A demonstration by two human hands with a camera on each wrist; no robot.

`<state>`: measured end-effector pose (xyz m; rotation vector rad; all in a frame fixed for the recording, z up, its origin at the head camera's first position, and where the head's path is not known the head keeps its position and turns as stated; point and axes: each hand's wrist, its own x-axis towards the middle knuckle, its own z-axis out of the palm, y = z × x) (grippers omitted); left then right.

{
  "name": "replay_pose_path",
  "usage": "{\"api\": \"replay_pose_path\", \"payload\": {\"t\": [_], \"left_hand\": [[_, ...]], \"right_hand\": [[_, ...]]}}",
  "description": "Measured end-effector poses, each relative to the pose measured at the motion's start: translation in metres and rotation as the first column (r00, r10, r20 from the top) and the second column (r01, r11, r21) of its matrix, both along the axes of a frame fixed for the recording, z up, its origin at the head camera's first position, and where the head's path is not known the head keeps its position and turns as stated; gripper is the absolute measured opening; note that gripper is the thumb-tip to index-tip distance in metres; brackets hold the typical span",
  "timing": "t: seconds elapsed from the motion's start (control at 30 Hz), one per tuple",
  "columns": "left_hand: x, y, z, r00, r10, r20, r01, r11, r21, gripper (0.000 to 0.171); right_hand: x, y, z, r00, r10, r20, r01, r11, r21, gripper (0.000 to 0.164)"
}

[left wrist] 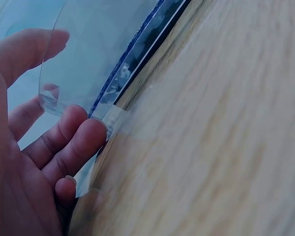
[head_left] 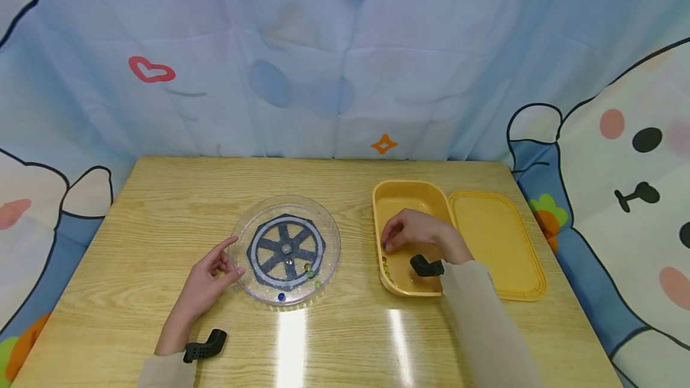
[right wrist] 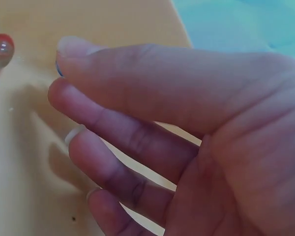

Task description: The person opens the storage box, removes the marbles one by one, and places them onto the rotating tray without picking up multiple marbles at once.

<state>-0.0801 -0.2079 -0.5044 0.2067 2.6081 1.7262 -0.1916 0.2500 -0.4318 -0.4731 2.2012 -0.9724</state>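
My left hand [head_left: 207, 280] holds the left rim of a clear round dish [head_left: 332, 220], thumb and fingers about its wall; the left wrist view shows the dish wall [left wrist: 96, 54] close up. Inside the dish is a dark six-spoked wheel pattern with a pale ring. A blue marble [head_left: 281, 297] and several small greenish marbles [head_left: 308, 267] lie in its near part. Over in the yellow box [head_left: 412, 289], my right hand [head_left: 415, 229] pinches a small blue marble [right wrist: 59, 69] between thumb and index finger, mostly hidden by them. A red and clear marble [right wrist: 1, 50] lies beyond the thumb tip.
Several marbles [head_left: 386, 269] lie along the box's left wall. A yellow lid [head_left: 498, 244] lies flat against the box's right side. Everything stands on a wooden table [head_left: 178, 208], with a patterned blue curtain [head_left: 302, 58] behind its far edge.
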Motion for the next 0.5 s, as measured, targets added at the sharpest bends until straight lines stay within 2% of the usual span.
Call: {"api": "replay_pose_path", "payload": {"t": [0.13,0.5], "left_hand": [[0.000,0.000,0.001,1.000,0.000,0.004,0.000,1.000,0.001,0.064],[0.000,0.000,0.000,1.000,-0.003,-0.007,0.003,1.000,-0.006,0.063]], "right_hand": [[0.001,0.003,0.007,1.000,-0.017,-0.013,0.016,1.000,-0.025,0.011],[0.012,0.001,0.033,0.987,-0.092,-0.136,0.085,0.995,-0.055,0.008]]}}
